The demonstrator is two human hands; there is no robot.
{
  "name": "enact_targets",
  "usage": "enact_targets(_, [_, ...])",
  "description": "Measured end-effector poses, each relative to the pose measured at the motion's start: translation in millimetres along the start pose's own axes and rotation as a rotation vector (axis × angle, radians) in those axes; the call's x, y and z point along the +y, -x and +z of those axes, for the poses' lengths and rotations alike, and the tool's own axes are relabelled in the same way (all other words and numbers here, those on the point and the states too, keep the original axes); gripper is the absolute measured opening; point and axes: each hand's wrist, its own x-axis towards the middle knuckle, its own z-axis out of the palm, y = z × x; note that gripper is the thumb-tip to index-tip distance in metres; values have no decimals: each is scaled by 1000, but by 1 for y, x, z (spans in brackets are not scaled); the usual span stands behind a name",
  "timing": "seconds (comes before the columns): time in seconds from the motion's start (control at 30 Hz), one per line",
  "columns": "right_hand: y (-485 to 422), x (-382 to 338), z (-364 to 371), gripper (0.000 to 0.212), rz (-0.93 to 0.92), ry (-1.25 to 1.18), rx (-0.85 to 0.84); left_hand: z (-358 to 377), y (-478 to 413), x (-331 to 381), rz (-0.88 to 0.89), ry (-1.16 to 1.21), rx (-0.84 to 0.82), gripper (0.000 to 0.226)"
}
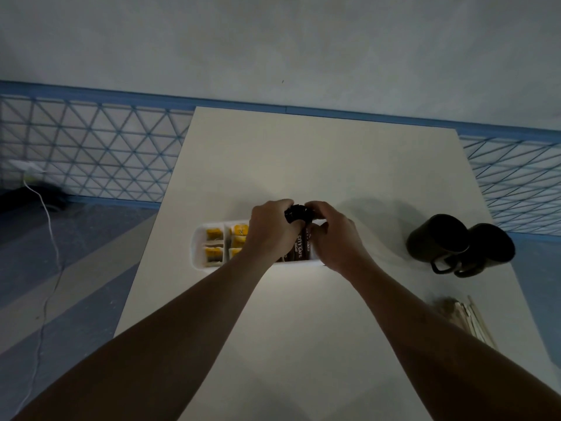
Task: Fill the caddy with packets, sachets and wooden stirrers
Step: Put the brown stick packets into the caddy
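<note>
The white caddy (198, 250) sits on the pale table (303, 153), about mid-depth and a little left of centre, its long side running left to right. Its left end is split by low dividers into small compartments, and each one that shows holds yellow packets (214, 233) standing on edge. The part to the right of these holds a bundle of brown sachets (300, 250), long dark sticks with the pale lettering "CITY CAFE SUGAR" readable on one; they stand tilted, lower ends down in the caddy and upper ends raised above its far rim. The left hand (270, 232) is curled round the upper left side of this bundle and the right hand (334, 238) grasps it from the right, fingers of both meeting over the dark tops of the sticks. The hands and wrists hide the caddy's middle and right end, so any compartments there cannot be made out. Well to the right stand two dark mugs (437, 238), touching each other, handles toward the near edge. Nearer the person on the right, the wooden stirrers (469, 317) lie in a loose pile on the table, partly behind the right forearm. On the floor to the left a white cable (50, 226) trails along, below a blue lattice panel (91, 147).
</note>
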Motion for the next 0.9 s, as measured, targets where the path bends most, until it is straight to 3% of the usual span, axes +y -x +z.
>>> enact_targets(0.13, [-1, 3, 1, 44, 14, -6, 15, 0, -1, -2, 29, 14, -1, 31])
enact_targets(0.33, [3, 9, 7, 31, 71, 11, 1, 0, -3, -5, 8, 31, -10, 33])
enact_targets(0.63, [11, 5, 0, 47, 139, -2, 61, -8, 8, 0, -21, 33, 8, 52])
enact_targets(0.9, [34, 3, -7, 47, 152, -18, 178, -18, 25, 4, 40, 159, 149, 35])
